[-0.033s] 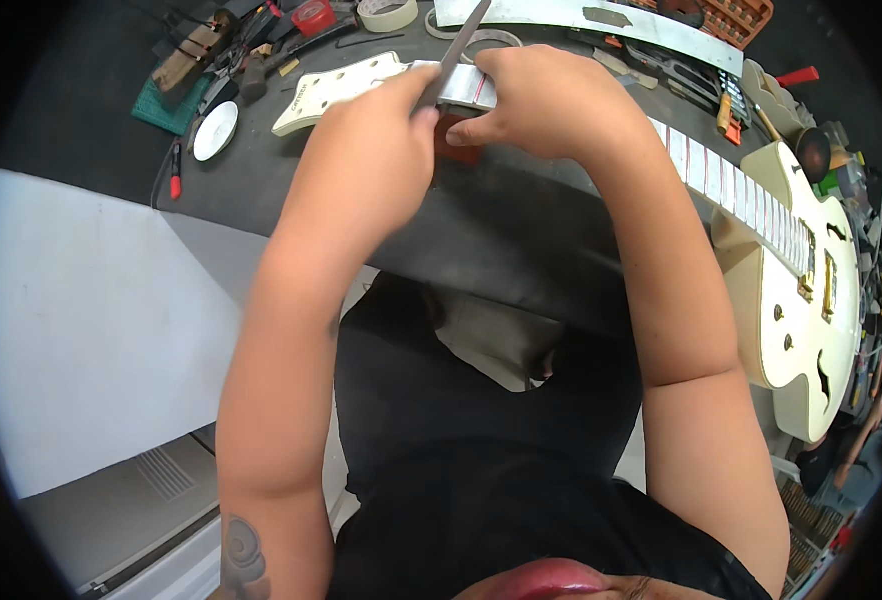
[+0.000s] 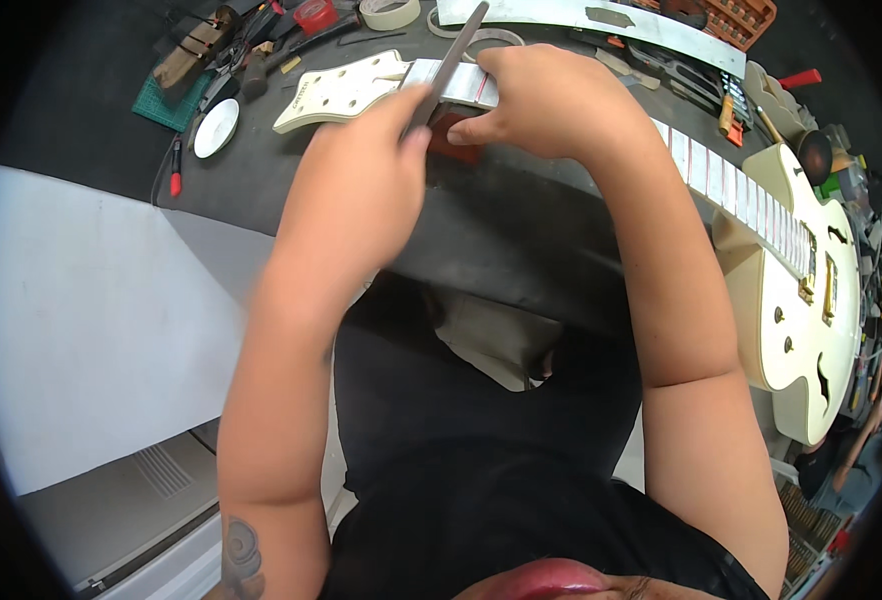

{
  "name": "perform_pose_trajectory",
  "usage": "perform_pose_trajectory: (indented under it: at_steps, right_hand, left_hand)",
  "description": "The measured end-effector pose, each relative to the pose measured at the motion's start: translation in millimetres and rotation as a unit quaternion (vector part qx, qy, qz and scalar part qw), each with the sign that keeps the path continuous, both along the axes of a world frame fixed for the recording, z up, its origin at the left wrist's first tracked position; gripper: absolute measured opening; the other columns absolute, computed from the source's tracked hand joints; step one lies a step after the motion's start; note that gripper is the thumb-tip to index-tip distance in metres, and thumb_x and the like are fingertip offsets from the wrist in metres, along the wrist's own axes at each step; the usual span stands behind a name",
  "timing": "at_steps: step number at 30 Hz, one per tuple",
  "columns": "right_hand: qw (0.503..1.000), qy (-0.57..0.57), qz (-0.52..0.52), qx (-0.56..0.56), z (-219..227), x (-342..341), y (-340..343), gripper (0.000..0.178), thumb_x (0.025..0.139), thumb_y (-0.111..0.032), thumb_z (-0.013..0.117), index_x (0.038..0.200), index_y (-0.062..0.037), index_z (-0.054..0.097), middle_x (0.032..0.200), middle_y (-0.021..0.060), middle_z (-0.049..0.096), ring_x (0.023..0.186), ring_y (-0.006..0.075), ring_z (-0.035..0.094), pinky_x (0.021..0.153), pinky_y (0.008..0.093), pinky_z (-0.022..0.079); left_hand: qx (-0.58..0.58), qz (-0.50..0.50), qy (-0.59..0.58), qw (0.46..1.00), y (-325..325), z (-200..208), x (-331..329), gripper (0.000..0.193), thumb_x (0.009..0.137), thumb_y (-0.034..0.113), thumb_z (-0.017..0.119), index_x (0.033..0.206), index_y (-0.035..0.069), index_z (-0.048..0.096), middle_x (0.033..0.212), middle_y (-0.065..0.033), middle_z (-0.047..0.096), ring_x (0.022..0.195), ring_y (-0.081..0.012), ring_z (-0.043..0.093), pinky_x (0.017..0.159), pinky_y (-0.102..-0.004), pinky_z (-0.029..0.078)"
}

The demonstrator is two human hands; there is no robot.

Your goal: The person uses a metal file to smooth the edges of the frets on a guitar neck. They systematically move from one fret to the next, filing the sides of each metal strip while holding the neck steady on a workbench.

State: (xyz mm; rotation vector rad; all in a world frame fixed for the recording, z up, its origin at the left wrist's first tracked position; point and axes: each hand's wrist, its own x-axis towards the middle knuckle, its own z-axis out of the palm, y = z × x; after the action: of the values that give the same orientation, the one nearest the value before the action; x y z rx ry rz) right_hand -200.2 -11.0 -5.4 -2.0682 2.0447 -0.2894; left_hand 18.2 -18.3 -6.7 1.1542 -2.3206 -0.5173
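Observation:
A cream electric guitar (image 2: 801, 360) with f-holes lies across the bench, its headstock (image 2: 336, 92) at the left. Pale strips cover the fretboard (image 2: 726, 185) between the frets. My left hand (image 2: 366, 165) is closed on a slim dark file (image 2: 449, 68), which slants over the neck beside the headstock. Whether its edge touches the neck cannot be made out. My right hand (image 2: 551, 105) wraps round the neck just right of the file, thumb on the near side. Beneath the neck there sits a reddish-brown block (image 2: 456, 145), partly hidden by that thumb.
Behind the neck lie a long pale metal strip (image 2: 551, 20) and tape rolls (image 2: 389, 12). A white dish (image 2: 216, 128), a red-capped marker (image 2: 176, 170) and a green mat (image 2: 166, 100) are at the left. Hand tools (image 2: 729, 115) crowd the back right. The bench's front edge faces me.
My left hand and the file have slid slightly toward me and to the left, baring more of the neck near the headstock. My right hand stays in place.

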Motion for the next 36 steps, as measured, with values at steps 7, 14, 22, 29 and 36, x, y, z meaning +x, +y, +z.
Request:
perform_pose_trajectory:
  at_steps: [7, 14, 22, 29, 36]
  right_hand:
    - [0.999, 0.016, -0.027, -0.01, -6.5, -8.0, 3.6, 0.064, 0.086, -0.057, 0.089, 0.118, -0.0026, 0.079, 0.104, 0.0213, 0.082, 0.104, 0.0403, 0.08, 0.091, 0.0504, 0.062]
    - [1.0, -0.004, -0.009, 0.004, 4.4, 0.4, 4.7, 0.064, 0.086, -0.058, 0.089, 0.12, -0.0036, 0.08, 0.104, 0.0207, 0.083, 0.104, 0.0391, 0.08, 0.091, 0.0496, 0.062]
    - [1.0, 0.01, -0.028, 0.005, -2.1, -5.8, 6.0, 0.065, 0.086, -0.058, 0.089, 0.121, -0.0037, 0.079, 0.109, 0.0199, 0.083, 0.108, 0.0393, 0.079, 0.094, 0.0503, 0.061]
    - [1.0, 0.002, -0.006, -0.012, 0.2, -9.5, 7.1, 0.069, 0.086, -0.06, 0.089, 0.12, -0.0017, 0.078, 0.109, 0.0207, 0.083, 0.108, 0.0401, 0.08, 0.094, 0.049, 0.062]
    - [0.999, -0.002, -0.035, 0.022, -3.5, -34.7, 14.5, 0.071, 0.081, -0.067, 0.086, 0.107, -0.001, 0.082, 0.097, 0.0215, 0.082, 0.098, 0.0376, 0.081, 0.089, 0.0481, 0.063]
  left_hand:
    - [0.066, 0.016, -0.01, 0.998, 95.7, -9.1, 82.6, 0.049, 0.105, 0.001, 0.068, 0.154, 0.007, 0.067, 0.107, -0.0313, 0.078, 0.095, -0.0507, 0.076, 0.084, -0.0486, 0.06]
    - [0.0, -0.007, -0.033, 0.999, -14.6, 3.3, -13.1, 0.041, 0.109, 0.018, 0.067, 0.148, 0.007, 0.072, 0.106, -0.0281, 0.079, 0.095, -0.0434, 0.077, 0.09, -0.0461, 0.059]
    - [0.074, 0.018, -0.058, 0.995, 116.4, -6.6, 101.1, 0.055, 0.101, -0.002, 0.071, 0.155, 0.004, 0.067, 0.118, -0.0268, 0.081, 0.096, -0.0449, 0.079, 0.088, -0.0442, 0.061]
    - [0.103, 0.038, -0.017, 0.994, 145.2, 7.2, 107.3, 0.062, 0.097, -0.003, 0.074, 0.158, 0.005, 0.065, 0.112, -0.025, 0.081, 0.089, -0.0394, 0.079, 0.082, -0.0404, 0.061]
    - [0.021, -0.038, -0.005, 0.999, 132.9, 2.3, 67.4, 0.059, 0.099, -0.004, 0.072, 0.157, 0.004, 0.066, 0.106, -0.0251, 0.079, 0.085, -0.0415, 0.076, 0.078, -0.0423, 0.06]
